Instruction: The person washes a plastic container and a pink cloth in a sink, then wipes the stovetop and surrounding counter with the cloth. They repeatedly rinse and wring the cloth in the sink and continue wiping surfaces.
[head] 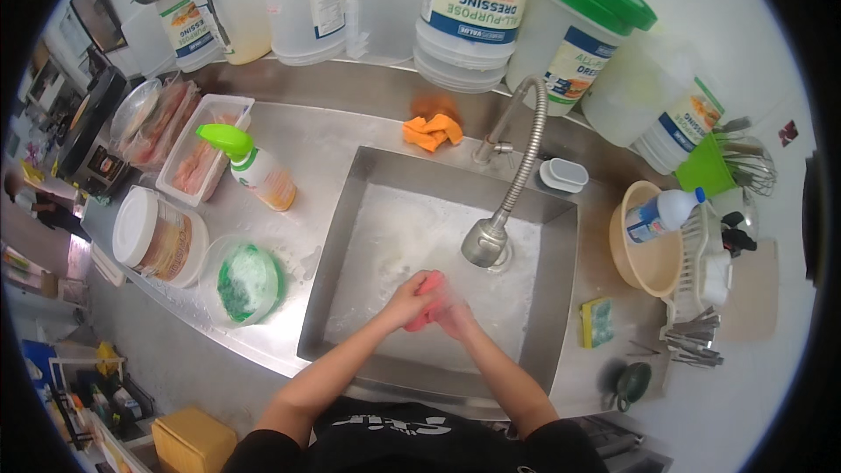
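Both of my hands are over the stainless-steel sink (555,276), below and left of the spray head (485,243) of a flexible-neck faucet (537,138). My left hand (406,302) grips a pink cloth or sponge (430,288), its fingers curled across the top. My right hand (456,320) is pressed against the same pink piece from the right side. It is motion-blurred, so its fingers are hard to make out. Whitish, cloudy water with some foam covers the sink bottom.
Left of the sink stand a spray bottle (266,180), a bowl of green suds (246,282), a lidded tub (158,236) and a tray of raw meat (204,164). An orange cloth (432,133) lies behind; a sponge (596,323) and beige basin (624,243) are right.
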The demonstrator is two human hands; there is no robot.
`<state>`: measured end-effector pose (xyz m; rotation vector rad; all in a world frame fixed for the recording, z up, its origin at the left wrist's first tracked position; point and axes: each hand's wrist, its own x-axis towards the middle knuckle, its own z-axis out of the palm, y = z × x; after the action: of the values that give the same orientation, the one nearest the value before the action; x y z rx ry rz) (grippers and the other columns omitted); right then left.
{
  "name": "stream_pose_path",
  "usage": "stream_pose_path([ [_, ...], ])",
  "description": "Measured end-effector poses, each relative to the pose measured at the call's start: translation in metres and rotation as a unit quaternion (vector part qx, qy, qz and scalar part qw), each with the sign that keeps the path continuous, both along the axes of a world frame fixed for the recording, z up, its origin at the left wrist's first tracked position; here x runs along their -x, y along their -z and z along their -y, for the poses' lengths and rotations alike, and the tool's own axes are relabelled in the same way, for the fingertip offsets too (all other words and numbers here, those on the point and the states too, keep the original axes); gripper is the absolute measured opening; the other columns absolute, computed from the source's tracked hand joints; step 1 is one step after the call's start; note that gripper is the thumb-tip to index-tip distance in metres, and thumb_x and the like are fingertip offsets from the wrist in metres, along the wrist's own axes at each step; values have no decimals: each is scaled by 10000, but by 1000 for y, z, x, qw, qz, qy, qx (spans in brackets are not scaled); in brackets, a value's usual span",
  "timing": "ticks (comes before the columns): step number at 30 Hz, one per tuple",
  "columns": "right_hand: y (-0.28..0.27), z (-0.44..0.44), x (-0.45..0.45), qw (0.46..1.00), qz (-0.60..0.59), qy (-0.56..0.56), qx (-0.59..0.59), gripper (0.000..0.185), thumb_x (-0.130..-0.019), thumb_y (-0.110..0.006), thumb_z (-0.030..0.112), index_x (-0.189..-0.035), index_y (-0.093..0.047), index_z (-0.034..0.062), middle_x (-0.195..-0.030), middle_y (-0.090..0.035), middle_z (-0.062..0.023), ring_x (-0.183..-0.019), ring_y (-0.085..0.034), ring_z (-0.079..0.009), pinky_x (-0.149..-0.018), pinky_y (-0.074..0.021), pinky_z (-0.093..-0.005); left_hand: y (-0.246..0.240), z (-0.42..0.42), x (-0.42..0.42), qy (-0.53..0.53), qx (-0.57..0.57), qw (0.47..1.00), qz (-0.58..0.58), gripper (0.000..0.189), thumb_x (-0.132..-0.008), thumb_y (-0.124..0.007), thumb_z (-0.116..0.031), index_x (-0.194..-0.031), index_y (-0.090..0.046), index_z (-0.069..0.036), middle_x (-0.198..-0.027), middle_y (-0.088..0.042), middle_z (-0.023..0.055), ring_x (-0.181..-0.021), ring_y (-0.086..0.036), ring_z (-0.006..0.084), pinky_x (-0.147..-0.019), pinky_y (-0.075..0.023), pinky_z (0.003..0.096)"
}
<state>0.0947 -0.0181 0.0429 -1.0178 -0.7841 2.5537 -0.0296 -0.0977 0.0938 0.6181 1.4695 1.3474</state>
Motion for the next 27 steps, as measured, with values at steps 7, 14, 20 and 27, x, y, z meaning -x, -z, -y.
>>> stream_pose_path([
  [7, -64, -37, -53, 819, 168, -146, -529, 202, -776, -617, 52, -976, -629, 32, -885, -622, -87, -876, -585, -160, -738, -468, -294, 12, 22, 28, 81, 68, 981, -165, 313, -764, -717, -280, -905, -599, -27, -778, -622, 52, -739, -590, 128, -669, -476, 273],
  [14, -102, -35, -59, 625, 201, -151, -739, 213, -685, -637, 50, -895, -609, 68, -875, -524, -106, -827, -562, -228, -760, -445, -332, -27, 45, 49, 101, -51, 984, -136, 234, -790, -692, -224, -869, -573, -40, -860, -581, 21, -792, -523, 97, -714, -437, 250],
  [20, -55, -26, -42, 952, -290, -73, -68, 455, -772, -595, 229, -1171, -434, 84, -1168, -497, -78, -1000, -539, -215, -787, -458, -336, -73, -4, 31, 160, -165, 970, -72, 237, -809, -671, -171, -959, -518, -71, -900, -529, -3, -858, -487, 76, -753, -416, 245],
  [27, -88, -27, -15, 905, 90, -127, -396, 202, -837, -615, 116, -1004, -593, 5, -869, -644, -45, -735, -604, -128, -723, -472, -264, -23, -10, 63, 167, -84, 963, -195, 537, -697, -766, -223, -1110, -475, -40, -1068, -552, 62, -1013, -516, 155, -891, -410, 303],
])
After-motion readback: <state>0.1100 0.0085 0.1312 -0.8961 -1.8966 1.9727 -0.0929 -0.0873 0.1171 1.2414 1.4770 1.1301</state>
